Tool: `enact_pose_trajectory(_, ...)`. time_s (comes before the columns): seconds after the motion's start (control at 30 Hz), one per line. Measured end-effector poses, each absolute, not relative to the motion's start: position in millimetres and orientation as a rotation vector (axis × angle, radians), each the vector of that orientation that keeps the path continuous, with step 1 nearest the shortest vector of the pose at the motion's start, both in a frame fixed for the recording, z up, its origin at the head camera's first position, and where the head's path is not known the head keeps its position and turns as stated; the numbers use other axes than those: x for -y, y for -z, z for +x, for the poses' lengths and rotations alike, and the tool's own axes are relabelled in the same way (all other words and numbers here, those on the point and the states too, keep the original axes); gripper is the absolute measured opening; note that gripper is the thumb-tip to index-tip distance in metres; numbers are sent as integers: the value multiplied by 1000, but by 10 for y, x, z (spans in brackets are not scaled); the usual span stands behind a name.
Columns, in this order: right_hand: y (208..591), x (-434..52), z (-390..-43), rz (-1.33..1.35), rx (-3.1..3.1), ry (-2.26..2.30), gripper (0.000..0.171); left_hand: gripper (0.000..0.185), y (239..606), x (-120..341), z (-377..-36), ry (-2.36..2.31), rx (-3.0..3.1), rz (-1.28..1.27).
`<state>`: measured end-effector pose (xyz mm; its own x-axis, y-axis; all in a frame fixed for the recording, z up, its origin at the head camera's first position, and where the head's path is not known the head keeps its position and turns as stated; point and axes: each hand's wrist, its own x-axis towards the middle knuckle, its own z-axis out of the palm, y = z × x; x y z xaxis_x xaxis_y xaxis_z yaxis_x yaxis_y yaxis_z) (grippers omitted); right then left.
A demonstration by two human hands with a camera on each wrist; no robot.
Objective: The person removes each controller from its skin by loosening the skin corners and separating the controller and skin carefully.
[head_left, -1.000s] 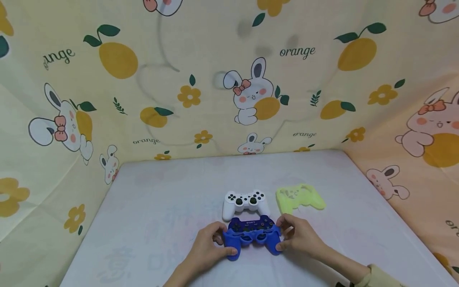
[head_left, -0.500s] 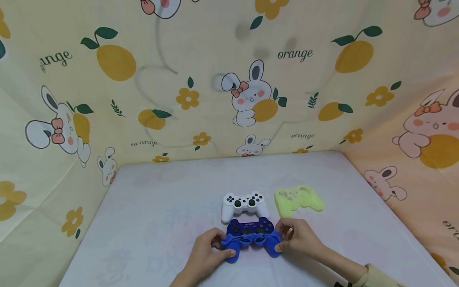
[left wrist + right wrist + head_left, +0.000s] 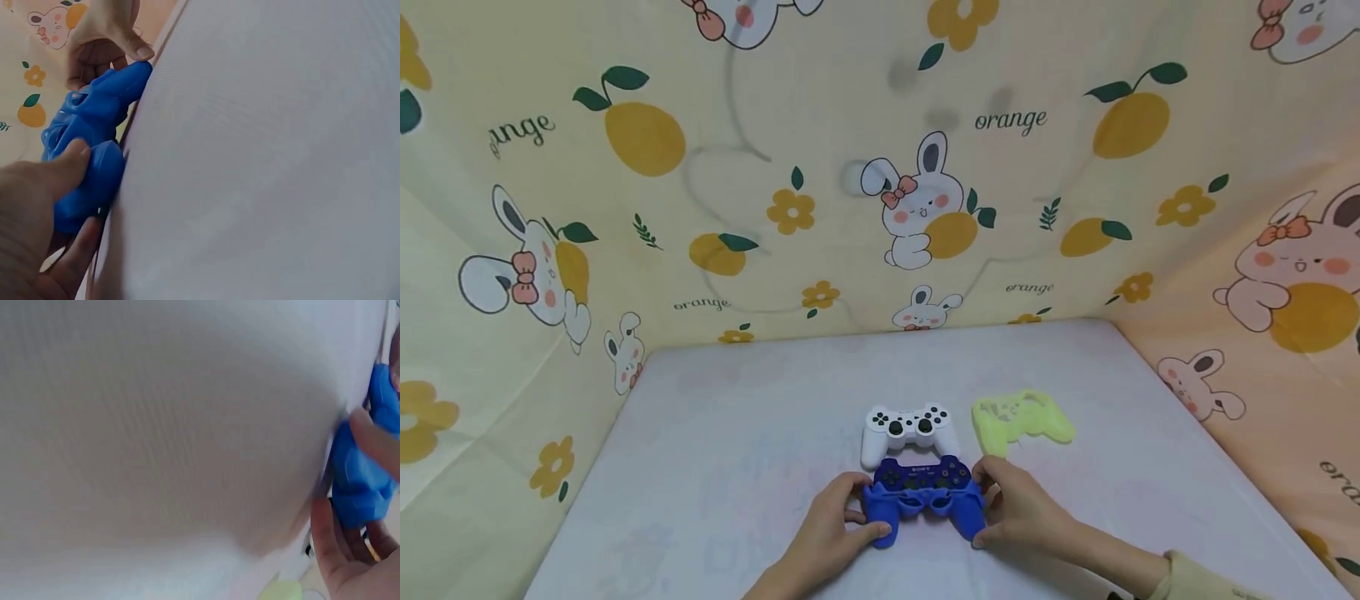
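Note:
A dark blue game controller (image 3: 922,474) marked SONY lies low in the middle of the head view. Its upper face with the buttons shows, while a bright blue silicone cover (image 3: 883,515) wraps both grips and the lower part. My left hand (image 3: 829,530) holds the left grip through the cover, thumb on top and fingers at the side. On the other grip my right hand (image 3: 1028,510) pinches the cover, its thumb at the grip's lower tip. In the left wrist view the cover (image 3: 94,119) looks bunched around the stick openings. The controller's underside is hidden.
Just behind, a white game controller (image 3: 876,446) almost touches the dark blue one. A yellow-green silicone cover (image 3: 996,429) lies flat to its right. The pale table (image 3: 715,450) is enclosed by patterned cloth walls (image 3: 820,108) at the back and sides.
My right thumb has slid down to the tip of the right grip. The cover's upper edge, bunched half a second ago, lies smoother at the sides. Both hands keep hold.

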<state>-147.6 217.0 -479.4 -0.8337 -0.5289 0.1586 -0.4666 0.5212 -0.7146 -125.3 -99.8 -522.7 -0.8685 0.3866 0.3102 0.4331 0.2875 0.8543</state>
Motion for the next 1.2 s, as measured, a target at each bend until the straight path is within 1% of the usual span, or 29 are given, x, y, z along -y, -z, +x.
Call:
enact_pose_trajectory(0.1, 4828, -2153, -1480, -881, -2684, 1248, 65, 68, 5224, 1027, -1267, 1687, 2530, -787)
enact_pose_trajectory(0.17, 4842, -2144, -1483, -863, -2695, 1270, 64, 70, 5221, 1045, -1277, 1669, 2563, -779)
enact_pose_trajectory(0.4, 4862, -2128, -1484, -837, -2726, 1248, 62, 55, 5226, 1076, -1307, 1610, 2583, -753)
enact_pose_trajectory(0.67, 4849, -2135, -1499, -810, -2720, 1252, 62, 52, 5205, 1071, -1298, 1547, 2589, -763)
enact_pose_trajectory(0.73, 4846, -2130, -1488, -777, -2703, 1264, 63, 55, 5193, 1063, -1276, 1507, 2613, -746)
enact_pose_trajectory(0.9, 4839, -2112, -1437, -709, -2693, 1312, 63, 77, 5188, 1053, -1253, 1433, 2609, -786)
enact_pose_trajectory(0.97, 4838, -2113, -1422, -702, -2697, 1325, 62, 81, 5192, 1061, -1266, 1434, 2579, -827)
enact_pose_trajectory(1.2, 4898, -2141, -1413, -769, -2678, 1393, 61, 64, 5214, 1073, -1293, 1453, 2518, -861)
